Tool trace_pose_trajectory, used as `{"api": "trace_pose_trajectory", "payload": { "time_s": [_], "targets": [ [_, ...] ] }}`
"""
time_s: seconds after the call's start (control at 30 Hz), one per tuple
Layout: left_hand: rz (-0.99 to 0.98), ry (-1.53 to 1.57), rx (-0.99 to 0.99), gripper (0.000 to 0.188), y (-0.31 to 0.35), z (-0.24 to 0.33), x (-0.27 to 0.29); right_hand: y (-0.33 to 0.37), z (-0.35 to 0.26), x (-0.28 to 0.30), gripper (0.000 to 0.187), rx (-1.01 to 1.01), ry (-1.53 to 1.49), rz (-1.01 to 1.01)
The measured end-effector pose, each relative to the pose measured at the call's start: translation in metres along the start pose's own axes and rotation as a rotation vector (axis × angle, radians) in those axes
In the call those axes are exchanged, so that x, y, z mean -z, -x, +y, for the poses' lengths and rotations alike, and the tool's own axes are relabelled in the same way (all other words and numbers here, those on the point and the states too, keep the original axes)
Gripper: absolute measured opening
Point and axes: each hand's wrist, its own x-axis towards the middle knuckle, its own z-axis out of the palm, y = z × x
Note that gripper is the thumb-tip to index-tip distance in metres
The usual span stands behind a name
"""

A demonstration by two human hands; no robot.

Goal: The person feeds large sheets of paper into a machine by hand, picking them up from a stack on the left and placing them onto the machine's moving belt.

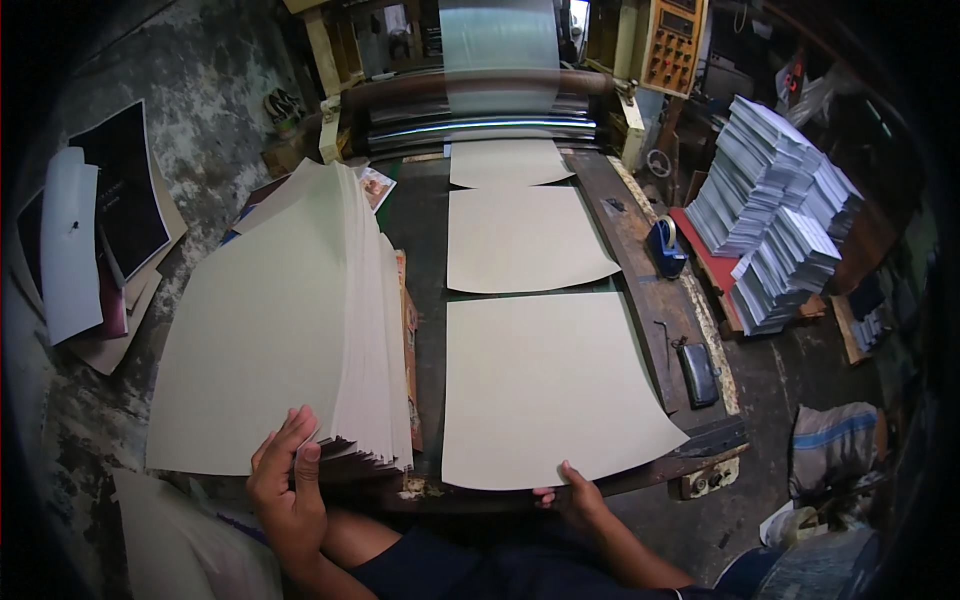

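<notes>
A tall stack of beige paper sheets point(270, 290) lies at the left, its right-hand edges fanned and uneven. My left hand point(285, 470) is at the stack's near edge, fingers stretched upward against it and thumb apart. To the right, a beige sheet point(550, 390) lies flat on the machine's feed table. My right hand point(580, 497) grips its near edge, thumb on top and fingers underneath. Beyond it lie a second sheet point(525, 240) and a third sheet point(508, 163), in a line leading up to the rollers.
Shiny rollers point(480, 128) with clear film point(500, 50) above stand at the far end. A blue tape dispenser point(666, 248) and a dark case point(698, 375) sit on the table's right side. Piled white paper point(755, 180) stands at the right; loose covers point(120, 200) lie at the left.
</notes>
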Motion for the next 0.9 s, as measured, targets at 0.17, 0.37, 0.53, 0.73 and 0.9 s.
{"api": "trace_pose_trajectory", "payload": {
  "time_s": [0.17, 0.37, 0.53, 0.73, 0.9],
  "targets": [
    [-0.033, 0.036, -0.009, 0.03, 0.0, 0.0, 0.002, -0.022, -0.016, -0.008, 0.056, 0.069, -0.011, -0.01],
    [0.354, 0.566, 0.19, 0.044, -0.009, -0.013, 0.002, -0.042, -0.016, -0.021, 0.045, 0.261, -0.129, 0.093],
    [0.084, 0.15, -0.212, 0.038, 0.004, 0.021, -0.005, -0.027, -0.02, -0.037, 0.058, 0.276, -0.174, 0.18],
    [-0.209, 0.203, -0.59, 0.031, 0.011, 0.034, -0.002, 0.033, -0.087, -0.067, 0.082, 0.373, -0.065, -0.37],
    [-0.653, 0.186, -0.707, 0.028, 0.02, 0.037, -0.015, 0.054, -0.102, -0.065, 0.079, 0.387, -0.086, -0.401]
  ]
}}
